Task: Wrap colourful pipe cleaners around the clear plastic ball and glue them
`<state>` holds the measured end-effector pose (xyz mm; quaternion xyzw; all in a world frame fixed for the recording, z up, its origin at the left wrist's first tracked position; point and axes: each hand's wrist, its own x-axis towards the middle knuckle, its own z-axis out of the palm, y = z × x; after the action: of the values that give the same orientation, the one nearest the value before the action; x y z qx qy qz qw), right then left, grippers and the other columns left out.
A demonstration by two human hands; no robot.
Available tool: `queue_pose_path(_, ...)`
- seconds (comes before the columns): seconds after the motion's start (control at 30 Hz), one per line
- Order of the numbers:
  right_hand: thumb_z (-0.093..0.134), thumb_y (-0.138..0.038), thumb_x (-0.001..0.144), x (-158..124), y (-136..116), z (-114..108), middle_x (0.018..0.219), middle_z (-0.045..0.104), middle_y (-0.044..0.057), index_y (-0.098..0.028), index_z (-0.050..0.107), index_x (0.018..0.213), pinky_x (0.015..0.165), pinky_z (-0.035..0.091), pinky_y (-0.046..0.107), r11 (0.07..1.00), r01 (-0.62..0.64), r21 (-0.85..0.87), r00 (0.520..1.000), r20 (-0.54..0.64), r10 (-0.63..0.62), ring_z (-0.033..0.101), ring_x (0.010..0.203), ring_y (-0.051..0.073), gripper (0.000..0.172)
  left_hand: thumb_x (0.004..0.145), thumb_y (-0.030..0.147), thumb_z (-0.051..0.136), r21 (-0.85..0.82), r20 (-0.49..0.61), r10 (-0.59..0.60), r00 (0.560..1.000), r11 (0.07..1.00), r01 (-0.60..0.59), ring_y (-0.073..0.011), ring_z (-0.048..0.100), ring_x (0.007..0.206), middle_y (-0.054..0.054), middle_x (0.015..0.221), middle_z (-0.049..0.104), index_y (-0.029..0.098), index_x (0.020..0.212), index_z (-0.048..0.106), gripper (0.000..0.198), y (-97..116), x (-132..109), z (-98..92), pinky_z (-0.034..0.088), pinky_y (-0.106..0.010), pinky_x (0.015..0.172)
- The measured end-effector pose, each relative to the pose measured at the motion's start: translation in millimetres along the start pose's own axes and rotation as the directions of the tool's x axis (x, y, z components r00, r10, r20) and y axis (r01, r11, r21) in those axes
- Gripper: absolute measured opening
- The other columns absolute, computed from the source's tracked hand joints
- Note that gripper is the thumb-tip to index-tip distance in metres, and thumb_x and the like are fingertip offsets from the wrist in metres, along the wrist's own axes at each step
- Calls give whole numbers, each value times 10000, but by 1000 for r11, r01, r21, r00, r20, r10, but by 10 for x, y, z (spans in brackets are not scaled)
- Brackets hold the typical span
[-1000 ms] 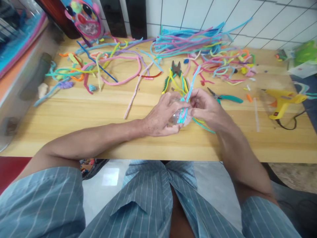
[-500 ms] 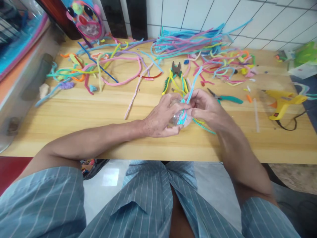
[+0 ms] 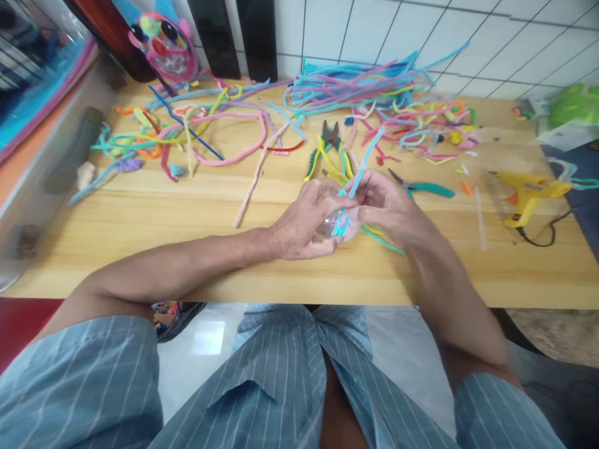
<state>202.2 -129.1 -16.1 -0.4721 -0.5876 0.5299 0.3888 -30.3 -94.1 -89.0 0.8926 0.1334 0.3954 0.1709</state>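
Note:
My left hand (image 3: 311, 218) is wrapped over a clear, rounded plastic piece (image 3: 329, 226), possibly a bottle part, with blue, green and pink pipe cleaners around it. Its thumb and fingers press on the bands. My right hand (image 3: 386, 202) pinches a light blue pipe cleaner (image 3: 367, 159) at the right side of the piece; the free end stands up and leans right. Below the right hand, yellow and teal pipe cleaner ends (image 3: 382, 240) stick out over the table. Pliers with green and yellow handles (image 3: 331, 137) lie just beyond my hands. The fingertips partly hide the plastic piece.
A pile of blue and pink pipe cleaners (image 3: 355, 84) lies by the tiled wall. Loose pipe cleaners (image 3: 229, 163) spread at left. Teal-handled pliers (image 3: 433, 188) and a yellow glue gun (image 3: 528, 193) lie right. A decorated pink face figure (image 3: 171, 59) stands at back left. A clear bin (image 3: 51, 168) borders the left.
The view has shifted slightly. Both hands keep nearly the same grip on the plastic piece and the light blue pipe cleaner, with little visible movement.

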Motion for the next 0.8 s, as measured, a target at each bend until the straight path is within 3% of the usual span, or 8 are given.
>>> queue_pose_path(0.13,799,-156,697,-18,4,3,858,587,-31,-280,670,964,710,423,342,999,-22,39,1000,7,22,525,790,179,321,974,438,736,-2,4,25,1000,1000,-25,-363,515,1474,-178,1530,473,293,1660,403,776,5,2,-8,578,-648,1194)
queue_pose_path(0.4,910,-321,738,-21,-20,13,907,674,-5,-284,698,982,744,476,361,994,-44,101,999,9,43,587,842,203,325,957,428,734,-54,-18,21,1000,998,-22,-387,522,1473,-178,1519,488,284,1677,406,804,13,19,-7,560,-648,1194)
queue_pose_path(0.6,902,-336,723,8,18,2,873,643,-12,-296,701,981,714,446,364,999,-39,14,999,-12,39,550,798,200,330,934,404,745,-60,-39,23,999,998,-25,-393,527,1464,-177,1523,506,306,1673,408,818,11,13,12,550,-649,1180)
queue_pose_path(0.8,866,-337,745,3,81,20,1080,721,13,-313,696,1079,874,549,408,999,-20,27,1000,-20,21,666,1051,257,375,943,454,726,-31,-59,47,997,998,-49,-386,535,1468,-185,1521,506,298,1682,410,819,-29,-15,57,558,-646,1181)
